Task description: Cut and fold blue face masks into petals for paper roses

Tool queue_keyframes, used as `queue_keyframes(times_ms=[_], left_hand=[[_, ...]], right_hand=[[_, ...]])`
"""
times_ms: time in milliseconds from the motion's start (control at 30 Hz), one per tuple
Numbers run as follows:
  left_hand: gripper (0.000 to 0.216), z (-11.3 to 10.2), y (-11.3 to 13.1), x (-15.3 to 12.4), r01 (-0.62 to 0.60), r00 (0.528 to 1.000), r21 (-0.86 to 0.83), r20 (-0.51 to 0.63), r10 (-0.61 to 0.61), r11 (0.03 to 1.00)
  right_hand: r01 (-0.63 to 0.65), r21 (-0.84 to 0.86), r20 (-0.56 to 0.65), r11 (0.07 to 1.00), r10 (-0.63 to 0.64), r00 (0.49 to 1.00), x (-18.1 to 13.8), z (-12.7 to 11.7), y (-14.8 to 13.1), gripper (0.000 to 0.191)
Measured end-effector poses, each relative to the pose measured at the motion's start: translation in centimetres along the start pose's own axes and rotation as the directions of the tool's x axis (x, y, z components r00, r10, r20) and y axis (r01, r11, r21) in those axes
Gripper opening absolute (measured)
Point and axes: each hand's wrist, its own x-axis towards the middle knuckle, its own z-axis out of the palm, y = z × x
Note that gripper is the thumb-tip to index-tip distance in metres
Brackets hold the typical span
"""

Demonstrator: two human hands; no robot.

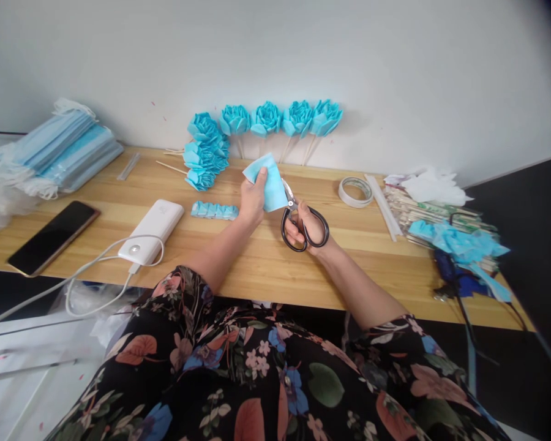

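We looked down on a small handicraft workspace on a wooden tabletop (270, 269) against a plain, pale wall (257, 49).

We knew it for a craft spot by the blue flowers (267, 118) on thin sticks, several in a row at the wall, by the black-handled scissors (291, 204) in use there, a roll of tape (348, 199) and a mixed heap of scraps (459, 239) at the right end. Stacked face masks (73, 147), a phone (54, 237) and a white power bank (152, 231) shared the left. Whether it was a home or a workshop, we could not tell.

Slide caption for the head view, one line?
Left hand holds a blue sheet, right hand holds scissors at its edge; blue flowers behind.
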Motion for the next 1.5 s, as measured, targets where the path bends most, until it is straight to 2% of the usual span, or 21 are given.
queue_keyframes(times_ms=[300,400,567,700,933,1167,1500], left_hand=[[0.030,-0.3,-0.2,0.5,-0.004,1.000,0.001,-0.011,0.004,1.000],[0.032,-0.3,-0.3,0.6,-0.008,1.000,0.007,-0.010,0.008,1.000],[0.032,-0.2,0.0,0.4,-0.017,1.000,0.034,-0.011,0.018,0.999],[0.032,-0.2,0.1,0.3,-0.005,1.000,0.036,-0.008,0.006,0.999],[0.031,0.0,0.1,0.0,-0.005,1.000,0.094,0.024,0.003,0.996],[0.028,-0.1,0.0,-0.1,0.007,0.999,0.084,0.037,-0.010,0.996],[0.030,-0.1,-0.2,-0.3,-0.022,0.998,0.130,0.064,0.014,0.991]], right_hand=[[0.009,-0.031,-0.012,0.999,-0.010,1.000,0.0,-0.3,0.3,0.066],[0.015,-0.046,0.034,0.999,-0.013,0.999,0.1,-0.5,0.3,0.068],[-0.054,-0.038,0.134,0.998,0.059,0.989,0.2,-0.5,0.1,0.085],[-0.109,-0.047,0.169,0.993,0.115,0.979,0.0,-0.6,-0.1,0.081],[-0.090,-0.059,0.174,0.994,0.099,0.980,0.0,-0.9,-0.4,0.072],[-0.089,-0.034,0.109,0.995,0.092,0.990,0.4,-1.4,-0.4,0.070],[-0.137,-0.028,0.092,0.990,0.139,0.986,0.3,-1.4,-0.6,0.071]])
